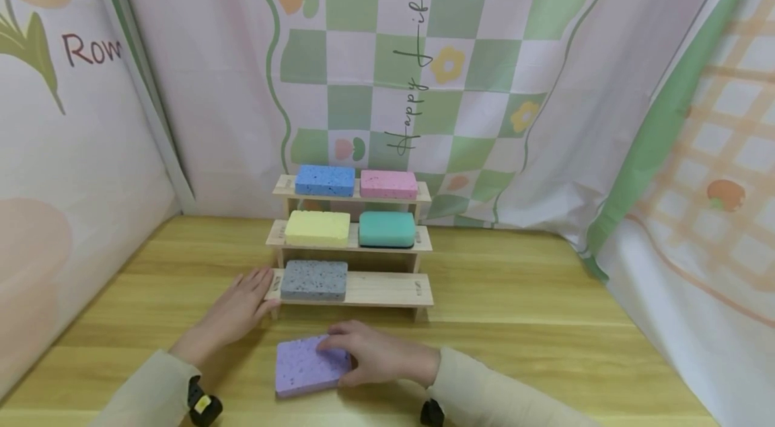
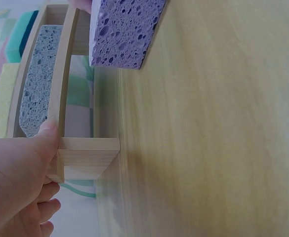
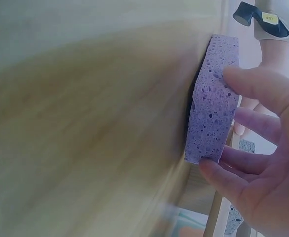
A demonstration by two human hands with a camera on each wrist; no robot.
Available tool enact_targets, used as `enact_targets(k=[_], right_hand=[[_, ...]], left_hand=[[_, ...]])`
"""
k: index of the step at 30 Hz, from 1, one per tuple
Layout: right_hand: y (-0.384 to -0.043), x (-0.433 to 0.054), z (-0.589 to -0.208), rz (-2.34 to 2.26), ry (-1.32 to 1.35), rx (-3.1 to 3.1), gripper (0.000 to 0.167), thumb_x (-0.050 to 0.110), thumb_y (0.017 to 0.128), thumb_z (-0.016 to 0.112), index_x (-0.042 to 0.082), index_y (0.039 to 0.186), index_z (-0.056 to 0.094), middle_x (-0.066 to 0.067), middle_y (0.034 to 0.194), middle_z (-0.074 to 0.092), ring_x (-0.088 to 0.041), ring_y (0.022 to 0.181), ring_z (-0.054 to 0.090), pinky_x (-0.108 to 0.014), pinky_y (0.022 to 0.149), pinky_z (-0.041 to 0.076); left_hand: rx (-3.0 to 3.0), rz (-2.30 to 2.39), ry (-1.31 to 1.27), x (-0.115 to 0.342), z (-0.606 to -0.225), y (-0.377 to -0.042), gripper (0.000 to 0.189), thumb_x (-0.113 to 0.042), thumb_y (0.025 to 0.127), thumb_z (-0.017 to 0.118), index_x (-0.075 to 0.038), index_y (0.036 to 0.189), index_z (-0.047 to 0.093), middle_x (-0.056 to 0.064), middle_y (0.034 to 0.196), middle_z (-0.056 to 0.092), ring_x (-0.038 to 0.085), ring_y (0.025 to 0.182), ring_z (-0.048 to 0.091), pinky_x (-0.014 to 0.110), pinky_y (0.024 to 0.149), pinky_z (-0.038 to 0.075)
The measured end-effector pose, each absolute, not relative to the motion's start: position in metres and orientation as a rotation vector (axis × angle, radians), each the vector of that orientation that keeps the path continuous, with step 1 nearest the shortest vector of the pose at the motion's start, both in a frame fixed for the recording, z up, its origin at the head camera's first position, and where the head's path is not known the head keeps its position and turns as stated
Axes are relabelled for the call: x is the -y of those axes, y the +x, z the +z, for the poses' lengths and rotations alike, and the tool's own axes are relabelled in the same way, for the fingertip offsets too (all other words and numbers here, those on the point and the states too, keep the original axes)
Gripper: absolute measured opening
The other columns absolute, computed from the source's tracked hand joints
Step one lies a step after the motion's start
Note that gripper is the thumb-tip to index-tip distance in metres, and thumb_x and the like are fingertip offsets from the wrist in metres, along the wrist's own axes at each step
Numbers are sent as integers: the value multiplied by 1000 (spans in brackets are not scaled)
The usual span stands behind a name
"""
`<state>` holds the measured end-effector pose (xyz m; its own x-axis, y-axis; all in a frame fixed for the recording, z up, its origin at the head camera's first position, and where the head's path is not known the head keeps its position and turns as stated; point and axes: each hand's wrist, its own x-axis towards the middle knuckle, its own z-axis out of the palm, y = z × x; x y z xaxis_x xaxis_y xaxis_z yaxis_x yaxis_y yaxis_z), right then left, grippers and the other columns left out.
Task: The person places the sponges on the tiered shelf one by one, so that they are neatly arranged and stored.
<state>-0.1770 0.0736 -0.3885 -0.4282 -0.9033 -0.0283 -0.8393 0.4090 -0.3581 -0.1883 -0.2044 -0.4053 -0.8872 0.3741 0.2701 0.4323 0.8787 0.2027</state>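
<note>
A purple sponge (image 1: 301, 368) is in front of a three-step wooden rack (image 1: 383, 288), low over the table or on it; I cannot tell which. My right hand (image 1: 381, 354) grips the sponge's right side, and its fingers and thumb show around the edges in the right wrist view. At the left end of the bottom step, my left hand (image 1: 237, 309) holds the wood, thumb on the front edge and the other fingers curled below. A grey speckled sponge (image 1: 314, 280) lies on that step's left half, with bare wood to its right.
On the middle step are a yellow sponge (image 1: 317, 228) and a teal sponge (image 1: 387, 229). The top step carries a blue sponge (image 1: 325, 180) and a pink sponge (image 1: 388, 184). A wood-grain table (image 1: 514, 306) lies beneath, with printed curtains (image 1: 200, 77) around it.
</note>
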Motion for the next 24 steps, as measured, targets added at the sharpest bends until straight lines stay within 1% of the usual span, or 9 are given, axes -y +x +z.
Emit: enact_targets(k=[6, 16, 24], right_hand=[[-177, -76, -386, -448, -1533, -2437, 53, 21, 79, 73, 16, 128, 54, -14, 133, 46, -22, 120, 43, -29, 95, 39], [-179, -86, -381, -457, -1612, -2445, 57, 23, 77, 73, 15, 129, 52, -6, 131, 48, -17, 118, 45, -28, 96, 37], [-178, -97, -368, -442, -1637, -2484, 58, 18, 75, 73, 15, 129, 52, -5, 130, 48, -17, 119, 44, -28, 97, 37]], left_hand=[[2824, -381, -621, 204, -406, -188, 59, -29, 96, 50, 16, 132, 36, 31, 136, 35, 46, 125, 30, 57, 103, 21], [2821, -378, -621, 204, -405, -188, 58, -27, 95, 51, 16, 132, 36, 31, 136, 36, 46, 125, 31, 57, 103, 21], [2815, -373, -626, 204, -405, -188, 58, -28, 95, 51, 16, 131, 38, 31, 135, 36, 47, 124, 32, 57, 102, 22]])
